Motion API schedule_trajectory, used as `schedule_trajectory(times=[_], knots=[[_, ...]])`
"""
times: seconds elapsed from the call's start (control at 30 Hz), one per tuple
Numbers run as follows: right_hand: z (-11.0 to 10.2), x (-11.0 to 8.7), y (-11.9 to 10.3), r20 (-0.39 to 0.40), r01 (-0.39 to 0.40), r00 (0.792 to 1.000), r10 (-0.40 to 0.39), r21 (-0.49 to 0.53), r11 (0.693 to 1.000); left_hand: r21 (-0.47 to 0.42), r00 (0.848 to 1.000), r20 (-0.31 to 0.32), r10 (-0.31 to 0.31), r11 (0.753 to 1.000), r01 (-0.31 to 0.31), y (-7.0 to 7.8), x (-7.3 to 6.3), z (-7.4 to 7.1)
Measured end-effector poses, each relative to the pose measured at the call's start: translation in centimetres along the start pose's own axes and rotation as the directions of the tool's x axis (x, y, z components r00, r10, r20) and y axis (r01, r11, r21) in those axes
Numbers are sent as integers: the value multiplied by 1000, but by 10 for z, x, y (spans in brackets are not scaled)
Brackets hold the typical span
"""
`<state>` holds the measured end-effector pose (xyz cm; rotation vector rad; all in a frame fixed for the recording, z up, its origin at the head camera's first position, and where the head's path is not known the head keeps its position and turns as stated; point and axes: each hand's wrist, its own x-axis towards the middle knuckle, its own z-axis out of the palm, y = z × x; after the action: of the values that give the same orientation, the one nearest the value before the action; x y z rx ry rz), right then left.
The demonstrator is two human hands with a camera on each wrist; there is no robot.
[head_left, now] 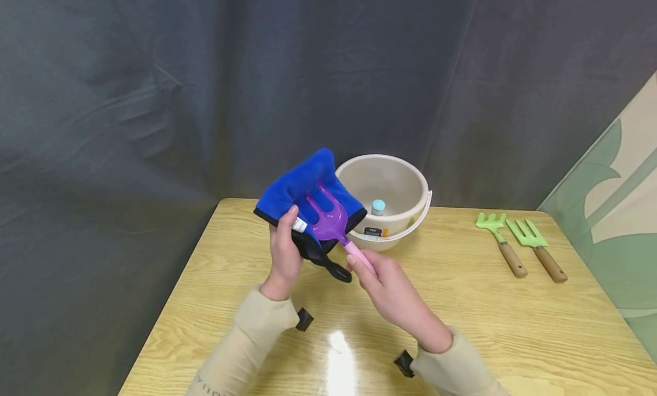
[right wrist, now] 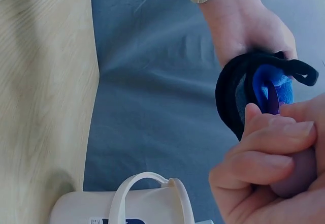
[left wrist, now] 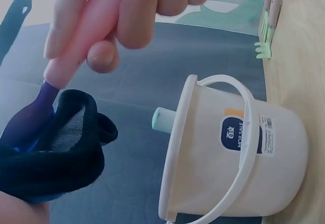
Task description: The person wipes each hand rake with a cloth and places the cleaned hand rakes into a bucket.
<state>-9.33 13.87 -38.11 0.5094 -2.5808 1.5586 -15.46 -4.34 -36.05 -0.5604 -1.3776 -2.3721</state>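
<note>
A blue cloth [head_left: 303, 182] with black edging and a black loop lies over my left hand [head_left: 284, 253], which grips it from beneath with the thumb on top by a white label. My right hand [head_left: 387, 285] holds a small purple garden fork [head_left: 328, 222] by its pink handle [head_left: 360, 258]. The fork's tines rest against the blue cloth in the head view. In the right wrist view the cloth [right wrist: 287, 89] curves around the purple head, and my right fingers [right wrist: 264, 165] are curled round the handle. Most of my left fingers are hidden behind the cloth.
Behind my hands stands a beige bucket [head_left: 382, 236] with a handle; a light-blue-topped object [head_left: 378, 206] shows inside it. A green hand rake [head_left: 505, 247] and a green hand fork [head_left: 539, 250], both wooden-handled, lie at the right of the wooden table [head_left: 462, 327]. A dark curtain hangs behind.
</note>
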Motion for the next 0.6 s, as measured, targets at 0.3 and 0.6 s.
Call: schedule_trajectory(times=[0.3,0.6], knots=[[2,7,-4,-51,-12,999,12,-5,1000,37,997,2,-76,996,76,-2,-14,7],[-4,12,-6,-100,32,995,-27,47,998,178,963,127,-237,961,213,-4,-25,7]])
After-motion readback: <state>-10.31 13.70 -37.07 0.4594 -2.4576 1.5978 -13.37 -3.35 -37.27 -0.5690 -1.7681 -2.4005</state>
